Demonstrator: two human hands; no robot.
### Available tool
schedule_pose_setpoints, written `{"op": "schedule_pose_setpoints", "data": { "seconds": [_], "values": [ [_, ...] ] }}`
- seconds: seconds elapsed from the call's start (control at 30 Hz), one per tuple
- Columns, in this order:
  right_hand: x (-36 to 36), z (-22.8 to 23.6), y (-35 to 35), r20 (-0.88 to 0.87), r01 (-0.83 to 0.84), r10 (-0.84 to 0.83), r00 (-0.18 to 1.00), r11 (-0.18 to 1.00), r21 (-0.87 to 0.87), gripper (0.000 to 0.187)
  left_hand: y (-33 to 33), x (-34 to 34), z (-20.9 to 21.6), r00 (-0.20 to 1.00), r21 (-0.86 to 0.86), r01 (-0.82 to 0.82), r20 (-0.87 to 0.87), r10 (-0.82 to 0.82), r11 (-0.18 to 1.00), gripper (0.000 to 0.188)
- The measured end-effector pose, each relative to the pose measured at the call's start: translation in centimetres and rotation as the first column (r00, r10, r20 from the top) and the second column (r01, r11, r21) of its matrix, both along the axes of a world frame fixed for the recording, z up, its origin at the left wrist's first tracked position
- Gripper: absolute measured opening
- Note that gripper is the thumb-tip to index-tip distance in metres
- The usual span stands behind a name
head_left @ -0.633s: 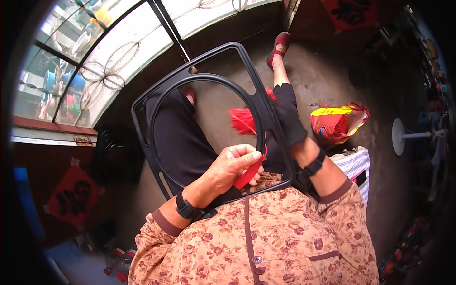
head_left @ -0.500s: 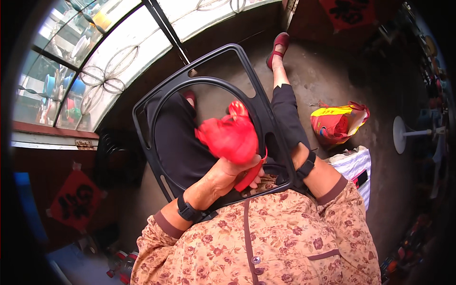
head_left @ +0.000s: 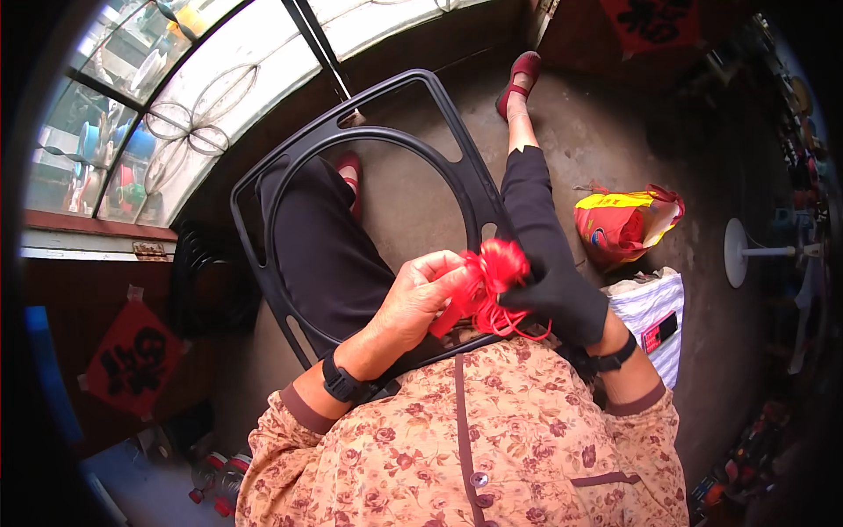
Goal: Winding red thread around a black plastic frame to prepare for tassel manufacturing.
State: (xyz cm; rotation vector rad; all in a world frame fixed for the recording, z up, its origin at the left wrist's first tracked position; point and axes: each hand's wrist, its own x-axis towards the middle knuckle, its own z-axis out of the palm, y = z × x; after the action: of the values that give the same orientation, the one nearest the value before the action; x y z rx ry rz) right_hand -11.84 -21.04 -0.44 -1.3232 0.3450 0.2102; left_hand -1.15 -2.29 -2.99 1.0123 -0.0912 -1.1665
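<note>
A shiny bundle of red cord [head_left: 493,268], with loose strands trailing below it, is held between my two hands over my lap. My bare left hand [head_left: 417,299] pinches its left side between thumb and fingers. A flat red strip [head_left: 446,318] hangs beneath those fingers. On the bundle's right side is my right hand [head_left: 566,303] in a black glove, its thumb against the red strands; the rest of its grip is partly hidden. A black frame with a large round opening [head_left: 279,198] lies across my lap, under the hands.
Right of my leg, a red and yellow bag [head_left: 619,228] stands on the floor. Nearer sits a white striped bag [head_left: 645,303] with a dark phone-like object [head_left: 660,331] on it. A white round-based stand [head_left: 736,252] is farther right. Barred windows [head_left: 189,132] line the left.
The red bundle has moved right and slightly nearer, no longer blurred. My gloved right hand has come in to its right side. The black frame has shifted slightly left.
</note>
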Motion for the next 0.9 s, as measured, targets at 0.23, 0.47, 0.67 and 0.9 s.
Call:
{"op": "schedule_pose_setpoints", "data": {
  "seconds": [0.23, 0.47, 0.67, 0.9],
  "values": [
    [-0.4, 0.7, 1.1, 0.098, 0.15, -0.138, 0.986, 0.981, -0.125, 0.028, -0.5, 0.1, 1.3, 0.996, 0.037, 0.048, -0.073, -0.045, 0.998, 0.019],
    [-0.9, 2.0, -1.2, -0.262, -0.081, 0.103, 0.959, 0.992, 0.094, 0.024, -0.1, 0.5, 1.3, 0.993, 0.056, 0.06, -0.109, -0.054, 0.997, 0.014],
    [-4.5, -2.3, -6.1, -0.176, -0.03, 0.01, 0.984, 0.993, -0.112, 0.035, 0.0, 0.6, 1.4, 0.991, 0.041, 0.02, -0.133, -0.014, 0.999, 0.015],
    [-4.2, -2.5, -4.5, 0.1, 0.361, -0.401, 0.911, 0.89, 0.28, 0.047, 0.0, 1.0, 1.6, 0.986, 0.036, 0.027, -0.166, -0.02, 0.999, 0.014]
  ]
}}
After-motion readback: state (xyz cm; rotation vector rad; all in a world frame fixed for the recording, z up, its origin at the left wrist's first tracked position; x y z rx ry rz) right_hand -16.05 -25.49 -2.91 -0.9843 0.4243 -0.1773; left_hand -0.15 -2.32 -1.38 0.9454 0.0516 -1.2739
